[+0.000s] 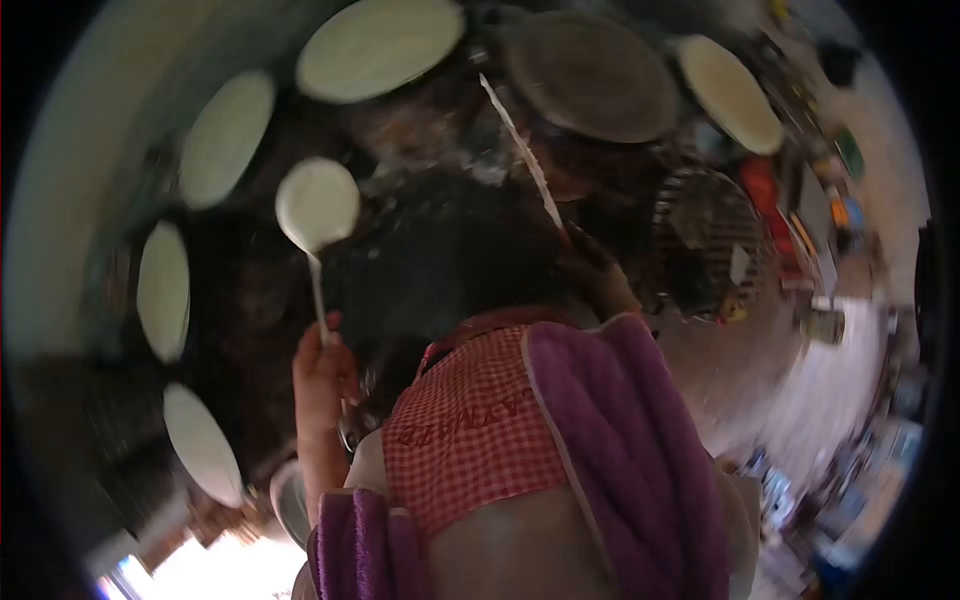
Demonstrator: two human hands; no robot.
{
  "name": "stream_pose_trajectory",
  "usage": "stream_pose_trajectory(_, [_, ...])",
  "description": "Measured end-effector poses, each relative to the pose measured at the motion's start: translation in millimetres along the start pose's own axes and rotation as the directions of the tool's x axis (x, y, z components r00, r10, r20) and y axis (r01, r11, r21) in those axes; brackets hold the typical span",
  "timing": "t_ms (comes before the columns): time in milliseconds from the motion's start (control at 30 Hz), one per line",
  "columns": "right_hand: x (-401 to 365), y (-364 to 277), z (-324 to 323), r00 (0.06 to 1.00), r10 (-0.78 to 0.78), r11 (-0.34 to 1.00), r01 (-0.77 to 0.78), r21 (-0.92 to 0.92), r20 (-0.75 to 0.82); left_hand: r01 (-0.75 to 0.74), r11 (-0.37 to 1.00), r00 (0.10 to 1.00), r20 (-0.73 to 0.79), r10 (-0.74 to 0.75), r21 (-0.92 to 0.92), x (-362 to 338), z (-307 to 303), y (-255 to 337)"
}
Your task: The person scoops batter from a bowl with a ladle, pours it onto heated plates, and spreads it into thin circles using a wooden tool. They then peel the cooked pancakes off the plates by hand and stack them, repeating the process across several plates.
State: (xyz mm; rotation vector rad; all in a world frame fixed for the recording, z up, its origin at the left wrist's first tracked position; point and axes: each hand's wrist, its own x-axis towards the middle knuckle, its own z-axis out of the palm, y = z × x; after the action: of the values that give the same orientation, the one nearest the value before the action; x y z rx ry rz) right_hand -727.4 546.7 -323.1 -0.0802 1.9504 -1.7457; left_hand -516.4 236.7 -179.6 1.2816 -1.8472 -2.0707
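My left hand (325, 375) is wrapped round the handle of a ladle (319, 285), whose round bowl is full of pale batter (318, 203). My right hand (600, 280), dark and partly blurred, is closed on the lower end of a long thin stick (520, 150) coated with something pale. The stick points up and left, its tip near a bare dark round griddle (590, 75). Pale rounds, apparently batter on griddles, lie in an arc: one at the top (380, 48), one at upper left (228, 138), one at left (163, 290) and others.
A round wire rack (705, 240) stands to the right, beside a red object (762, 195). A pale round (732, 93) lies at upper right. A bucket-like vessel (290, 500) is near my left elbow. Purple towelling (625, 430) hangs over the checked apron (470, 420).
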Motion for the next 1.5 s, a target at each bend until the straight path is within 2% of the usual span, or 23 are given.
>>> stream_pose_trajectory(33, [8.8, -10.4, -17.2, 0.996, -0.07, 0.947, 0.052, -0.317, -0.048, -0.021, 0.999, 0.998, 0.059, 0.019, 0.036, 16.0, 32.1, 27.5])
stream_pose_trajectory(67, [23.4, 2.0, -36.8, 0.991, -0.083, 0.957, 0.05, -0.287, -0.103, -0.172, 0.981, 0.982, 0.09, 0.164, 0.091, 33.1, 61.6, 51.3])
stream_pose_trajectory(133, [50.5, 20.9, -68.5, 0.966, -0.136, 0.95, 0.19, 0.248, -0.219, -0.422, 0.896, 0.897, 0.208, 0.391, 0.137, 70.9, 114.9, 90.7])
stream_pose_trajectory(167, [57.7, 20.8, -81.2, 0.957, -0.139, 0.941, 0.207, 0.266, -0.253, -0.562, 0.789, 0.821, 0.28, 0.497, 0.249, 90.2, 144.8, 106.9])
stream_pose_trajectory(233, [52.7, -19.7, -100.5, 0.934, 0.025, 0.779, 0.205, 0.592, -0.357, -0.327, 0.937, 0.823, 0.524, 0.218, 0.123, 115.6, 202.3, 156.7])
stream_pose_trajectory(267, [52.6, -31.5, -105.6, 0.898, 0.045, 0.834, 0.207, 0.512, -0.437, -0.03, 0.999, 0.691, 0.722, 0.038, -0.024, 142.5, 221.1, 178.2])
stream_pose_trajectory(300, [53.5, -37.0, -107.9, 0.885, 0.05, 0.823, 0.226, 0.521, -0.462, 0.3, 0.951, 0.465, 0.882, -0.079, -0.074, 169.0, 240.3, 197.6])
stream_pose_trajectory(400, [51.6, -48.1, -103.9, 0.867, 0.129, 0.595, 0.32, 0.737, -0.481, 0.427, 0.899, 0.377, 0.883, -0.28, 0.102, 228.8, 332.3, 198.1])
stream_pose_trajectory(500, [49.6, -52.8, -77.2, 0.803, 0.215, 0.71, 0.262, 0.654, -0.556, 0.247, 0.96, 0.521, 0.817, -0.248, 0.134, 233.1, 398.1, 170.8])
stream_pose_trajectory(567, [56.7, -55.7, -63.1, 0.742, 0.046, 0.916, 0.236, 0.324, -0.669, 0.241, 0.963, 0.548, 0.803, -0.235, 0.117, 228.7, 419.7, 147.9])
stream_pose_trajectory(633, [66.3, -38.8, -49.7, 0.708, 0.195, 0.922, 0.104, 0.373, -0.679, 0.288, 0.947, 0.52, 0.807, -0.279, 0.141, 234.6, 434.2, 122.2])
stream_pose_trajectory(733, [83.6, -18.9, -37.0, 0.621, 0.13, 0.974, 0.064, 0.215, -0.773, 0.253, 0.956, 0.524, 0.81, -0.263, 0.147, 239.9, 446.3, 110.4])
stream_pose_trajectory(867, [98.1, -6.5, -26.8, 0.572, 0.229, 0.959, 0.006, 0.283, -0.788, 0.133, 0.989, 0.566, 0.814, -0.128, 0.063, 283.1, 461.6, 113.2])
stream_pose_trajectory(900, [106.4, -7.1, -26.9, 0.564, 0.197, 0.98, -0.141, 0.141, -0.802, 0.139, 0.988, 0.566, 0.813, -0.134, 0.066, 297.3, 460.0, 111.0])
stream_pose_trajectory(967, [132.9, -17.1, -31.7, 0.562, 0.153, 0.96, -0.28, -0.013, -0.813, -0.19, 0.979, 0.65, 0.757, 0.068, 0.076, 323.6, 456.4, 110.2])
stream_pose_trajectory(1133, [196.7, -58.4, -62.0, 0.634, 0.065, 0.953, -0.268, -0.141, -0.77, -0.322, 0.946, 0.74, 0.629, 0.239, 0.02, 366.4, 403.6, 129.5])
stream_pose_trajectory(1167, [191.4, -64.6, -61.9, 0.641, 0.06, 0.949, -0.274, -0.155, -0.765, -0.312, 0.95, 0.747, 0.621, 0.238, 0.011, 366.9, 382.1, 139.2])
stream_pose_trajectory(1233, [169.4, -73.6, -68.4, 0.663, 0.269, 0.943, -0.032, 0.333, -0.698, -0.25, 0.962, 0.643, 0.724, 0.252, -0.113, 370.0, 335.4, 158.1])
stream_pose_trajectory(1267, [154.4, -64.7, -61.2, 0.652, 0.261, 0.896, 0.11, 0.429, -0.712, -0.238, 0.964, 0.65, 0.718, 0.249, -0.118, 367.0, 309.3, 166.2])
stream_pose_trajectory(1367, [183.3, -2.0, -39.1, 0.603, 0.097, 0.916, 0.257, 0.308, -0.792, -0.146, 0.981, 0.598, 0.778, 0.193, -0.13, 363.1, 258.6, 169.4])
stream_pose_trajectory(1400, [193.6, -55.1, -28.7, 0.64, 0.212, 0.943, 0.066, 0.328, -0.739, -0.088, 0.996, 0.631, 0.774, 0.054, 0.001, 366.3, 251.6, 165.3])
stream_pose_trajectory(1433, [210.5, -55.2, -33.8, 0.645, 0.212, 0.945, 0.056, 0.322, -0.734, -0.02, 0.992, 0.658, 0.749, -0.083, 0.127, 370.0, 245.4, 158.9])
stream_pose_trajectory(1500, [241.6, -50.3, -54.1, 0.701, -0.05, 0.998, 0.052, -0.019, -0.711, -0.017, 0.99, 0.708, 0.701, -0.086, 0.139, 374.8, 230.2, 147.1])
